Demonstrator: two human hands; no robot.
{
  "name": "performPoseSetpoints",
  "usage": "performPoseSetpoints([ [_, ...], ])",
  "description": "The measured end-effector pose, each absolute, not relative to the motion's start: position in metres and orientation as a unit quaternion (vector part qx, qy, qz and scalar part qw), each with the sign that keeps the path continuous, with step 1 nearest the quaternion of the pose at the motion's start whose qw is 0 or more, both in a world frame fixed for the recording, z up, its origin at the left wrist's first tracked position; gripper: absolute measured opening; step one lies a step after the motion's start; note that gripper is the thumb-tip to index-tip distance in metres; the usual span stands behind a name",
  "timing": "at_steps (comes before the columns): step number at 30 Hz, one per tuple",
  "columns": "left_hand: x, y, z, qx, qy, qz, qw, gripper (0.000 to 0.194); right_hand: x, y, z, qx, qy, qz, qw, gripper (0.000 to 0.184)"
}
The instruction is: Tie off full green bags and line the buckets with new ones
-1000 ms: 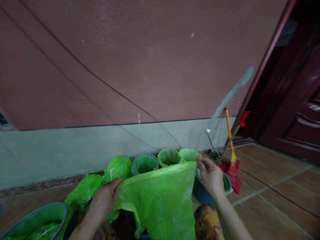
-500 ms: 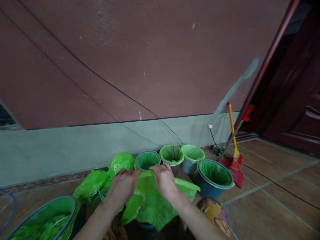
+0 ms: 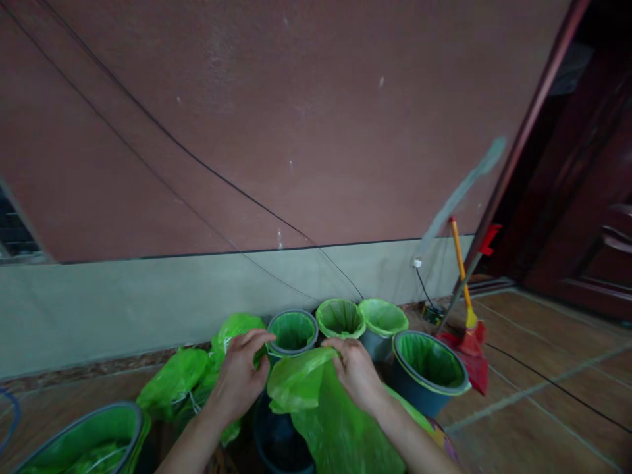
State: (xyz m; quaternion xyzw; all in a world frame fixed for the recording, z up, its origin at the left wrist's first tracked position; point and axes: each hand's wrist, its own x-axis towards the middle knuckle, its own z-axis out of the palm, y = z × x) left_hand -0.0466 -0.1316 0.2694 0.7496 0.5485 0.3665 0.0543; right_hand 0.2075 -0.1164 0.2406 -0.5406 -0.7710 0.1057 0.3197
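Note:
A thin green plastic bag [image 3: 345,421] hangs in front of me, its upper edge folded over to the left. My right hand [image 3: 356,370] is closed on that upper edge. My left hand [image 3: 241,375] is beside the bag's left end, thumb and fingers parted in a curve, with a bit of green showing between them. Below my hands stands a dark unlined bucket [image 3: 282,438], partly covered by the bag.
Several green-lined buckets, including a blue one [image 3: 429,368], stand along the wall. Knotted green bags [image 3: 175,382] lie at left, beside a large lined bucket [image 3: 133,428]. A yellow-handled broom [image 3: 458,253] and red dustpan [image 3: 476,368] stand near the doorway. A black cable crosses the tiles.
My hands have moved apart, and my left hand has let go of the bag's edge. The bag has shifted right with my right hand, uncovering the dark bucket. The view has tilted slightly up.

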Motion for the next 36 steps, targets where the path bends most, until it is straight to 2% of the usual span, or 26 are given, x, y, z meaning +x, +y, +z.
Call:
performPoseSetpoints([
  [2,-0.045,-0.131,0.261,0.744,0.538,0.388,0.080,0.059,0.203,-0.118,0.248,-0.537,-0.768,0.125,0.326,0.044],
  [4,-0.049,-0.132,0.244,0.729,0.537,0.406,0.123,0.070,0.203,-0.120,0.257,-0.535,-0.761,0.148,0.335,0.043],
  [8,-0.051,-0.151,0.198,0.606,0.608,0.460,0.227,0.058,0.209,-0.120,0.268,-0.545,-0.741,0.189,0.342,0.043],
  [10,-0.041,-0.166,0.178,0.539,0.599,0.493,0.329,0.062,0.210,-0.121,0.269,-0.554,-0.735,0.192,0.340,0.043],
  [12,-0.024,-0.179,0.170,0.482,0.531,0.538,0.443,0.082,0.207,-0.121,0.268,-0.561,-0.731,0.188,0.339,0.043],
  [14,-0.005,-0.186,0.173,0.450,0.480,0.564,0.499,0.100,0.203,-0.121,0.264,-0.561,-0.732,0.186,0.339,0.042],
  [16,0.008,-0.185,0.183,0.437,0.480,0.575,0.498,0.108,0.201,-0.120,0.261,-0.557,-0.735,0.185,0.338,0.041],
  [18,0.012,-0.180,0.196,0.435,0.502,0.581,0.470,0.106,0.201,-0.117,0.259,-0.560,-0.737,0.181,0.333,0.040],
  [20,0.010,-0.175,0.208,0.449,0.520,0.581,0.438,0.098,0.205,-0.114,0.257,-0.577,-0.737,0.164,0.310,0.040],
  [24,0.004,-0.172,0.228,0.495,0.529,0.575,0.380,0.071,0.207,-0.121,0.260,-0.605,-0.744,0.104,0.266,0.044],
  [28,0.010,-0.172,0.247,0.541,0.534,0.553,0.342,0.057,0.191,-0.142,0.275,-0.462,-0.790,0.191,0.356,0.063],
  [30,0.015,-0.170,0.254,0.567,0.544,0.536,0.310,0.053,0.180,-0.149,0.285,-0.388,-0.797,0.245,0.391,0.054],
  [33,0.021,-0.165,0.259,0.591,0.541,0.524,0.290,0.054,0.168,-0.147,0.293,-0.370,-0.781,0.254,0.434,0.024],
  [36,0.025,-0.158,0.257,0.596,0.525,0.521,0.313,0.050,0.165,-0.140,0.292,-0.363,-0.772,0.226,0.470,0.019],
])
